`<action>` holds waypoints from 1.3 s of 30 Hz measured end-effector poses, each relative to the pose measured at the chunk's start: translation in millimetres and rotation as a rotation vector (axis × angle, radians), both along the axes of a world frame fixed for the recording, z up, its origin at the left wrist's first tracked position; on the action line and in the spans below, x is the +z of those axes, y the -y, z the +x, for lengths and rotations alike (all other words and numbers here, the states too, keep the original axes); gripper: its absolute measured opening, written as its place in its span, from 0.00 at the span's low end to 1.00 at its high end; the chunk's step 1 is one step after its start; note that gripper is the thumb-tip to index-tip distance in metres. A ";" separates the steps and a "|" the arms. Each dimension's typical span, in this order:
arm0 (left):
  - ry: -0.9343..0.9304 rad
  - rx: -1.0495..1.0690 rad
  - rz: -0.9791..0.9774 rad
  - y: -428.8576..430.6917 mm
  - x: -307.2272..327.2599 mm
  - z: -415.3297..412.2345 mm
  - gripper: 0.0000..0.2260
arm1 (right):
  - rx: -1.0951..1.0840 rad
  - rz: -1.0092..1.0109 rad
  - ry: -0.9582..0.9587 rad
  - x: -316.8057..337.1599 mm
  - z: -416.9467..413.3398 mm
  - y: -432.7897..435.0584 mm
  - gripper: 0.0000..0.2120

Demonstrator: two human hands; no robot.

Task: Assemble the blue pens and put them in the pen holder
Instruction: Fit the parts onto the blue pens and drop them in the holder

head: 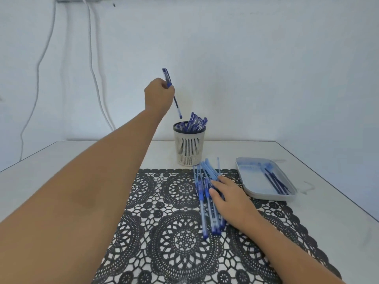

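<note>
Pen (pixel 176 103) in left grip (pixel 159 95), tip seemingly above holder (pixel 189 148)

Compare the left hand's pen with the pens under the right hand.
The held pen, gripped by the left hand, hangs near-upright above the pen holder; the pile of pens lies flat on the mat under the right hand. One held pen, many in the pile. Both are blue.

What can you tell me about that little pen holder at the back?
The pen holder is a cream, plastic-looking round cup with a dark rim, slotted walls and a perforated base band. It stands upright on the white table, just beyond the black lace mat, with several capped blue pens leaning inside. No hand touches it.
</note>
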State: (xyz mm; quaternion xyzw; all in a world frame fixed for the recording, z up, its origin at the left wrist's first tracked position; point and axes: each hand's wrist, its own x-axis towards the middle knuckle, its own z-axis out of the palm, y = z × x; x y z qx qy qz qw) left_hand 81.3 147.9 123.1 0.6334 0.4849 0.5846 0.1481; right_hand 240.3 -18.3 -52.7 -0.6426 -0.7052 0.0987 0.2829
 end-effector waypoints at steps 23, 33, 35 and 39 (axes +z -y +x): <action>-0.398 -0.074 0.048 63.1 -66.7 -6.5 0.10 | -0.008 0.064 -0.068 3.5 1.2 2.0 0.17; -0.776 -0.227 -0.289 146.7 -152.5 4.1 0.09 | -0.070 0.122 -0.122 3.6 1.5 3.6 0.14; -0.841 -0.173 -0.298 151.5 -159.3 7.9 0.10 | -0.075 0.122 -0.118 3.8 0.9 4.6 0.14; -0.931 -0.114 -0.312 156.5 -159.2 13.3 0.12 | -0.069 0.128 -0.121 3.6 1.0 5.6 0.14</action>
